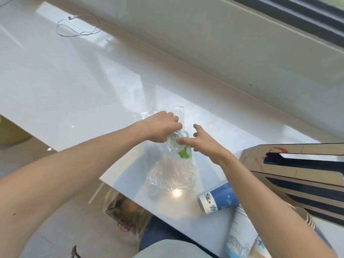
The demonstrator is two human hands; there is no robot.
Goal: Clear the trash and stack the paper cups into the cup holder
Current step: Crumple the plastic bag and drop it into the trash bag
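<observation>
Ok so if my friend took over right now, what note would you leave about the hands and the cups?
Left hand: closed on the neck of the clear plastic bag, which lies on the white table.
Right hand: open, fingers touching the bag near a green scrap; not gripping.
Cups: blue paper cups lie on their sides at the near right table edge, under the right forearm.
Cardboard holder: far right, no cups visibly in it.
Done: nothing stacked yet.
Left: bin the bag, stack the cups into the holder.
</observation>
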